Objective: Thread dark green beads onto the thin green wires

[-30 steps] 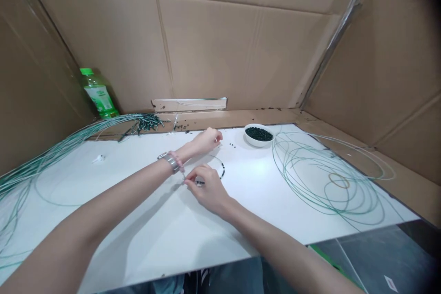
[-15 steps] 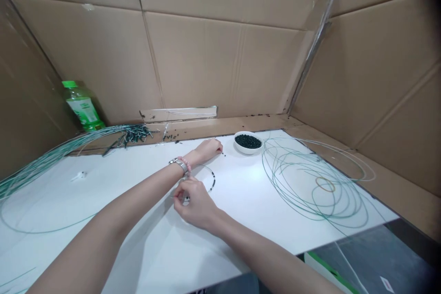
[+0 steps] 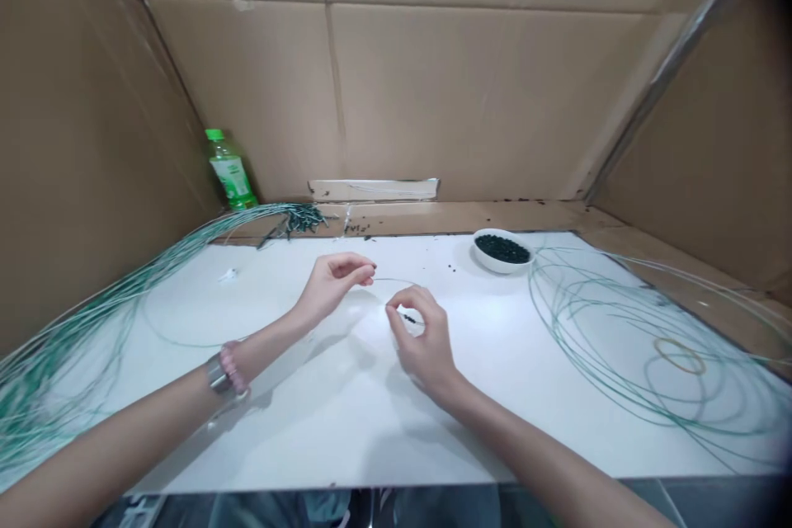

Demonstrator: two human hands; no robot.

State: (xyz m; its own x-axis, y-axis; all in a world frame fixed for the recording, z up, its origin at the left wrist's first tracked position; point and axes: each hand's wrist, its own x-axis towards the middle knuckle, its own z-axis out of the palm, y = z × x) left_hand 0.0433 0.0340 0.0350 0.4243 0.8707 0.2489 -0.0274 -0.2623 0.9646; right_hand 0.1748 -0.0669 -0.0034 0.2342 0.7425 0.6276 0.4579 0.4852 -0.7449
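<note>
We see cardboard walls (image 3: 495,99) enclosing a white board (image 3: 297,429). Across its right part we find a loose coil of green wire (image 3: 560,344); at the left, a bundle of green wires (image 3: 161,264). Our right hand (image 3: 430,342), near the middle, pinches a thin wire (image 3: 392,280) between thumb and forefinger, with a short row of dark beads (image 3: 409,318) strung just beside the fingertips. Our left hand (image 3: 331,285), a little apart, has thumb and fingers drawn narrow; a dark speck shows at their tips, though we cannot tell what it is. Behind the bundle we note a green-capped bottle (image 3: 231,175) against the cardboard, and beyond our right hand a white bowl (image 3: 501,267) of black beads (image 3: 502,248). Smaller still are a yellowish ring (image 3: 657,350) within the coil, our pink bracelet (image 3: 232,367) and, near the bowl, loose beads (image 3: 451,267).
</note>
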